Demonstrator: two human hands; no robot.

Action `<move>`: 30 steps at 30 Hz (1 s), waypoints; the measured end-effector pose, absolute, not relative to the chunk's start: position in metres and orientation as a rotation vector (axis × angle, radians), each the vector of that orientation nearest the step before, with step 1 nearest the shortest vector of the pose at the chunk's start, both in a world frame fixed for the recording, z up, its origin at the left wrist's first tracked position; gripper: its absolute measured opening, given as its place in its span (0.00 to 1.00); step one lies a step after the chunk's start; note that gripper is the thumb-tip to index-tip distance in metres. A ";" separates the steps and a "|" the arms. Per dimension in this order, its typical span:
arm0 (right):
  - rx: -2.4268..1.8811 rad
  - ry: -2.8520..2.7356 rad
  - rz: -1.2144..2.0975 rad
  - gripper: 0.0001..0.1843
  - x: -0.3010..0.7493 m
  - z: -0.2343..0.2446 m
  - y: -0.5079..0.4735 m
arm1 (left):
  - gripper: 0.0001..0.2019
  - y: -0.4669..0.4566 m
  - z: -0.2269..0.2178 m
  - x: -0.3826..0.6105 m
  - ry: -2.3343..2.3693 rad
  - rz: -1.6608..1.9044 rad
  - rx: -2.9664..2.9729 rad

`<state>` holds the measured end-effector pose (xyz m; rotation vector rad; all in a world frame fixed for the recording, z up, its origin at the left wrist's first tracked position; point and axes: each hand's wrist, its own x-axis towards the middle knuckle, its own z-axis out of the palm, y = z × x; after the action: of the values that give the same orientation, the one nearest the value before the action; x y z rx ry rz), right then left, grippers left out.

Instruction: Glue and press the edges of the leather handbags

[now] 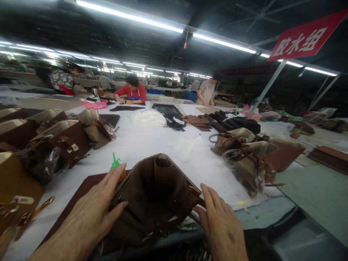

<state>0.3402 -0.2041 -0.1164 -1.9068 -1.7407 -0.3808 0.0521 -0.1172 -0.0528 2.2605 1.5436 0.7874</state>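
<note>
One bag [152, 194], mouth toward camera, axis unclear

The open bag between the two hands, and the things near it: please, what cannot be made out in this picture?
Open bag, head view: its inner bottom, lost in dark shadow.
Bottle, head view: most of its body, behind the left hand.
Mustard bag, head view: its left part, cut off by the picture's edge.
White bundle, head view: its lettering, too small and blurred to read.

A pink basin [95, 106] sits left of a white bundle [148, 119], beneath strip lights [130, 16].
</note>
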 end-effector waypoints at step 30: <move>-1.593 -1.522 0.460 0.13 0.326 -0.068 -0.167 | 0.09 -0.052 -0.027 0.150 0.748 0.380 2.606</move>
<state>0.3255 -0.1665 -0.0681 -1.5931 -1.5219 0.4597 0.1499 -0.0520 -0.0270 2.6062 0.7483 0.3799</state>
